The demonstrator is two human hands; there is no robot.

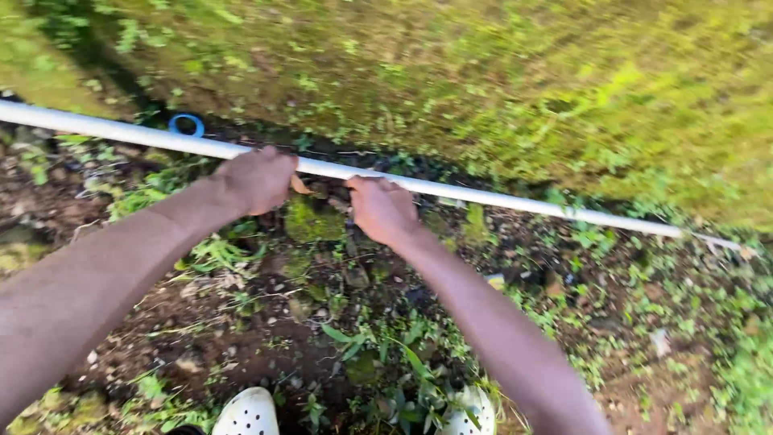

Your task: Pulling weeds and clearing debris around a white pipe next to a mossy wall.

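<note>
Two large things filled the view: a mossy green bank (499, 80) rising across the top, and the dark, stony ground (266, 330) below it, scattered with weeds and small leaves. Along the foot of the bank ran a long white pipe (515, 201), slanting from the upper left down to the right edge and lying low over the soil. Both arms reached out to it. The left hand (256, 179) was closed around the pipe, fingers curled over the top, and the right hand (382, 208) gripped it just beside, with a short bare stretch of pipe between the two. A small tan scrap, perhaps a dry leaf (302, 185), showed at that gap, though the blur made it hard to tell. Behind the pipe, near the left hand, a blue ring (186, 124) lay against the soil. Two white perforated shoes (248, 412) stood at the bottom edge. By the look of it, the step in hand was a firm two-handed hold on the pipe's middle; any further move would call for both grips to stay tight and work together so the long pipe did not sag or twist.
</note>
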